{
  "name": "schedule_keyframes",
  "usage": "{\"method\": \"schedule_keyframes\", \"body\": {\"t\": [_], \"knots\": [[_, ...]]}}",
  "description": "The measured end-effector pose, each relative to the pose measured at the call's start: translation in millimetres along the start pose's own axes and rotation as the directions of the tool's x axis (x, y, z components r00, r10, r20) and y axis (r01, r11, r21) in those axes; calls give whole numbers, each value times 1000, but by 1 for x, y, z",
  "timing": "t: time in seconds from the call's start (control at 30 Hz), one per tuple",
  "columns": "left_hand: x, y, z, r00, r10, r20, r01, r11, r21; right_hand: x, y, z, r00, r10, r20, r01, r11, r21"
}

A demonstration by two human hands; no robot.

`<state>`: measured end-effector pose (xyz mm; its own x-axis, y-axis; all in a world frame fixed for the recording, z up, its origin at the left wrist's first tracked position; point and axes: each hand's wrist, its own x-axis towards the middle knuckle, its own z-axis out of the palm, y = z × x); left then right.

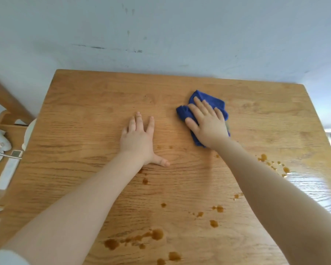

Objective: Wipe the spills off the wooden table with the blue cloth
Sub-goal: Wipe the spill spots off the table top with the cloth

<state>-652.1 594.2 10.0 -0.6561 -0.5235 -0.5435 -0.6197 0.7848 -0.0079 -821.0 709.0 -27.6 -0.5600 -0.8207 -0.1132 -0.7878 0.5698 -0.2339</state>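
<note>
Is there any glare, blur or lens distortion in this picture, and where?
Head view: glare whitens the wooden table near its right edge; the right hand on the blue cloth looks slightly blurred; the wide lens bends the table's edges.

blue cloth: crumpled, flat on wooden bench, far-right part | spills: brown drops and puddles, nearer than cloth, along bench's near and right parts

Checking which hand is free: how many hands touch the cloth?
1. The right hand presses flat on the blue cloth at the table's far right. The left hand rests flat on bare wood, apart from the cloth.
</note>
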Motion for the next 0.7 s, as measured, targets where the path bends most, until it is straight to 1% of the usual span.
{"method": "schedule_keyframes", "body": {"t": [0.1, 0.13, 0.17, 0.2, 0.27, 0.33, 0.43, 0.47, 0.53, 0.57, 0.63, 0.7], "knots": [[-1, 1, -1, 1000, -18, 18, 18, 1000, -26, -26, 0, -1, 982, -183, 48, 185, 982, -24], [0, 2, -2, 999, -20, 26, 20, 999, -32, -22, 5, -4, 974, -220, 61, 222, 975, -25], [0, 3, -4, 999, -21, 36, 23, 999, -38, -12, 13, -6, 972, -227, 55, 228, 973, -24], [1, 4, -6, 999, -24, 47, 26, 999, -44, 1, 22, -8, 980, -194, 39, 195, 981, -20], [1, 4, -8, 997, -27, 69, 30, 999, -45, 32, 43, -12, 998, -61, 3, 61, 998, 0], [0, 5, -7, 995, -39, 91, 43, 998, -41, 61, 62, -18, 999, 28, -18, -28, 999, 17], [-6, 13, -9, 991, -67, 116, 76, 994, -73, 83, 73, -21, 999, 47, -6, -47, 999, 19], [-8, 18, -11, 990, -45, 137, 58, 994, -94, 81, 72, -22, 999, 37, 4, -37, 999, 17], [-13, 33, -17, 979, 70, 190, -42, 988, -148, 62, 70, -22, 999, -28, 32, 28, 1000, -3], [-13, 43, -20, 971, 130, 198, -97, 981, -169, 48, 71, -21, 994, -96, 49, 97, 995, -20], [-11, 62, -28, 966, 198, 167, -171, 971, -167, 17, 76, -23, 959, -270, 85, 274, 961, -45], [-4, 80, -32, 972, 208, 106, -191, 970, -153, 7, 88, -26, 912, -392, 119, 398, 916, -37]]}}
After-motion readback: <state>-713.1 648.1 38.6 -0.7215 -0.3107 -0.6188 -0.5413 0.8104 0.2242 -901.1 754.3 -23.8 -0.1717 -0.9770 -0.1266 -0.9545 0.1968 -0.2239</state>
